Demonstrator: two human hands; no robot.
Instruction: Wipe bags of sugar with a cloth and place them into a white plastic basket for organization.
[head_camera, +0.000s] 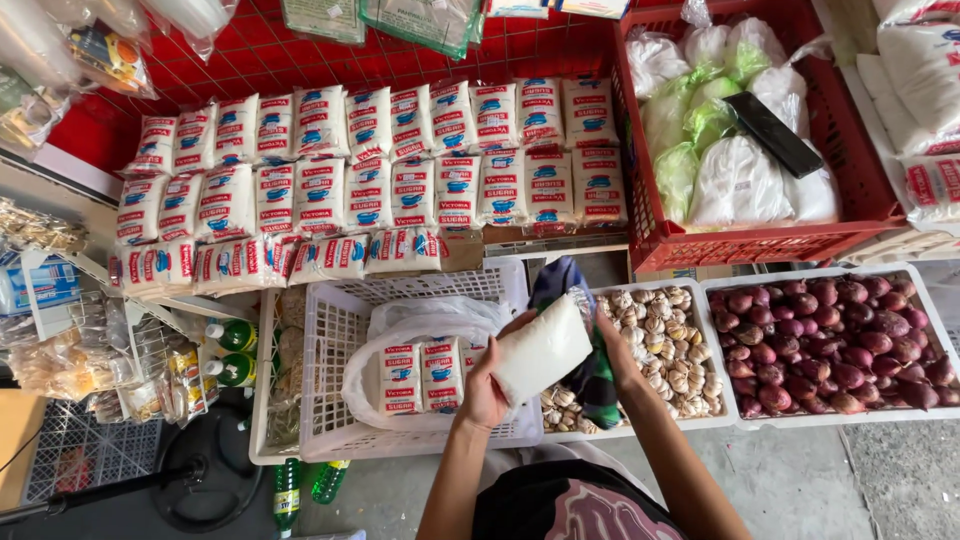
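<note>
**Both hands on one white sugar packet, above the white basket**

Both hands meet near the middle of the view, low down. Left hand (487, 388) cups the near-left end of a sugar packet (542, 351), fingers wrapped under it. Right hand (612, 345) grips the far-right end, thumb and fingers closed on the packet's edge. Neither hand is loose; both are grasping the same packet.

Packet: small pillow-shaped bag, plump, held tilted with its right end higher. The side facing up is plain white and slightly glossy; no print shows on it. Contents look fine and pale through the film.

It sits in the air over the right rim of a white plastic basket (330, 350). Inside the basket, a clear plastic bag (420, 325) lies open with more packets (421, 375) standing in it, red and blue labels showing.

Just right of the hands: a white tray of garlic (665, 345), with a dark blue-green cloth (590, 375) draped over its left edge. Farther right, a tray of red onions (830, 345).

Far side: rows of matching stacked packets (370, 180) on a red surface. Far right, a red crate (850, 235) holding tied white and green bags. Green bottles (232, 352) stand left of the basket.
</note>
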